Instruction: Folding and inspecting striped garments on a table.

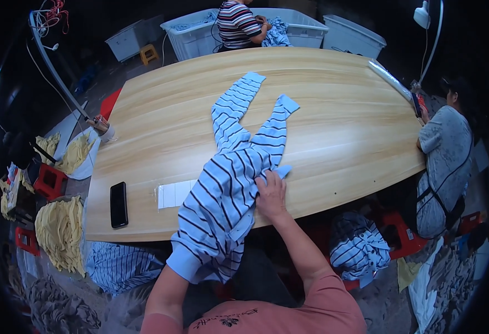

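A light blue knit sweater (222, 178) with dark stripes lies rumpled across the table, its two sleeves stretched toward the far side. Its wide ribbed hem (184, 263) hangs over the near edge. My left forearm enters the sweater through that hem, so the left hand is hidden inside the cloth. At the sweater's right side, my right hand (272, 195) has its fingers closed on the fabric beside a small light blue flap. Part of those fingertips is hidden by folds.
On the wooden table (333, 128), a black phone (119, 205) and white paper strips (176, 194) lie left. A clear roll (389, 78) lies far right. One person works beyond the table by white bins (191, 42), another at the right. Striped garments (358, 247) lie on a red stool.
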Tool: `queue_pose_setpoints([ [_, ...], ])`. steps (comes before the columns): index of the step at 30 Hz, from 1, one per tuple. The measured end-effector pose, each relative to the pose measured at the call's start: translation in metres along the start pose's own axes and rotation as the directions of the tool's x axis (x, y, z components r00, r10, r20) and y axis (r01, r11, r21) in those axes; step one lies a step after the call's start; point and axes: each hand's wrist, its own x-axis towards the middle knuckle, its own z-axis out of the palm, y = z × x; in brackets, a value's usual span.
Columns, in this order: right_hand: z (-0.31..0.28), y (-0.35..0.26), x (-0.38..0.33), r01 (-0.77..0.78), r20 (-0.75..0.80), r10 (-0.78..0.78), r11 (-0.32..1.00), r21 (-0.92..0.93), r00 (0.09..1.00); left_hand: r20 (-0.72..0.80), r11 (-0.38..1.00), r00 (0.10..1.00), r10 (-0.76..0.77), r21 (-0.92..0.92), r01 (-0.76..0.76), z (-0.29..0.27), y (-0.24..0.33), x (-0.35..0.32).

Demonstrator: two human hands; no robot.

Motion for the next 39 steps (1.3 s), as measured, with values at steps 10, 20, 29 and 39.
queue_pose_setpoints([
  [10, -0.022, -0.059, -0.051, -0.501, 0.452, -0.335, -0.074, 0.862, 0.827, 0.059, 0.959, 0.994, 0.087, 0.266, -0.100, -0.023, -0.002, -0.034],
  [20, -0.090, -0.126, -0.061, -0.003, 0.129, -0.187, 0.559, 0.829, 0.974, -0.011, 0.940, 0.996, -0.087, -0.333, 0.078, -0.024, 0.035, -0.102],
  [29, -0.073, -0.169, -0.175, 0.720, -0.289, -0.663, 0.594, 0.359, 0.691, -0.255, 0.971, 0.949, -0.186, 0.097, 0.217, -0.056, 0.024, -0.066],
  [39, -0.088, -0.144, -0.131, 0.357, -0.159, -0.380, 0.539, 0.763, 0.911, 0.159, 0.972, 0.959, -0.233, 0.014, 0.233, -0.022, 0.025, -0.084],
])
